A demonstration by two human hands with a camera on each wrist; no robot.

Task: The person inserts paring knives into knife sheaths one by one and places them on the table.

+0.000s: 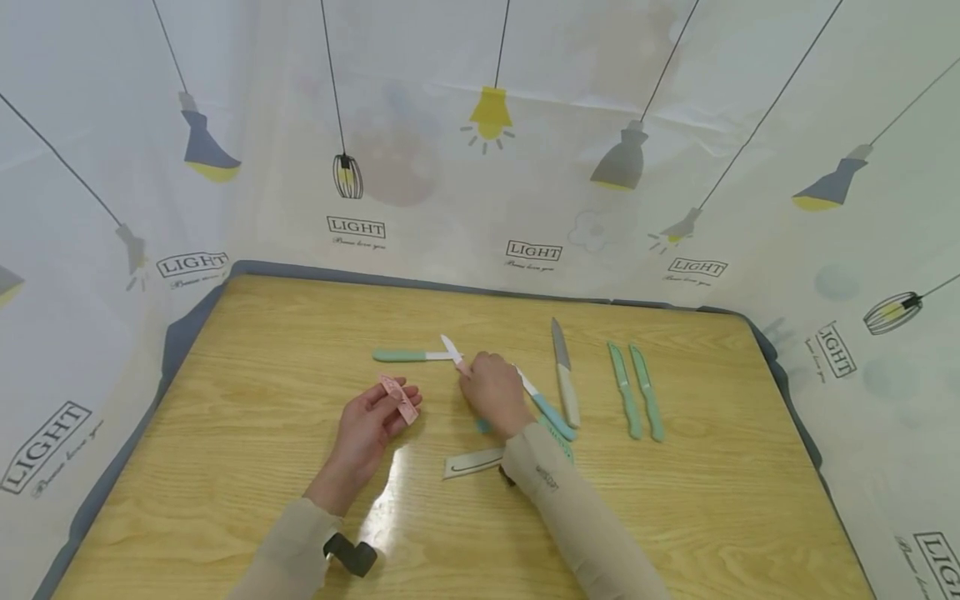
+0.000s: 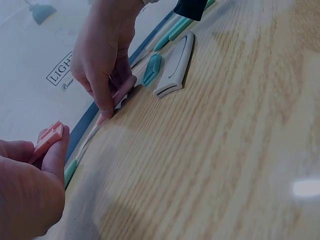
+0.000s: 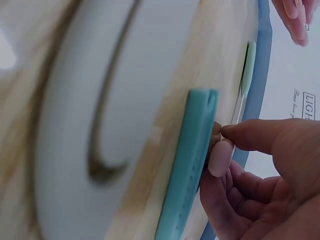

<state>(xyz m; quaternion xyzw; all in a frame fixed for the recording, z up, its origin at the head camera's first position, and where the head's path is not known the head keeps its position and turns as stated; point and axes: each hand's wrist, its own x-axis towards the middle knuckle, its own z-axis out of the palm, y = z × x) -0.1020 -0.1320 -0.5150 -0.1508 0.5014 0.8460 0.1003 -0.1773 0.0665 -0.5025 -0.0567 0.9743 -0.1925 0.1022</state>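
Observation:
My left hand [image 1: 366, 432] holds a small pink blade cover [image 1: 399, 399] between thumb and fingers, above the table. To its right, my right hand [image 1: 497, 393] pinches the pink handle of a small knife [image 1: 452, 347] whose white blade points away to the left. In the right wrist view the end of that pink handle [image 3: 220, 159] shows between thumb and fingers. A green-handled knife [image 1: 400, 356] with a white blade lies just behind; the pink knife's blade crosses its tip in the head view. Near the right hand lie a teal blade cover [image 3: 187, 165] and a white one [image 1: 471, 463].
Right of my right hand lie a blue-handled knife [image 1: 553, 413], a light green cover [image 1: 557, 435] partly behind the sleeve, and a larger cream-handled knife [image 1: 568, 398]. Two green knives [image 1: 624, 390] lie side by side farther right. A printed curtain [image 1: 450, 183] surrounds the wooden table [image 1: 712, 500].

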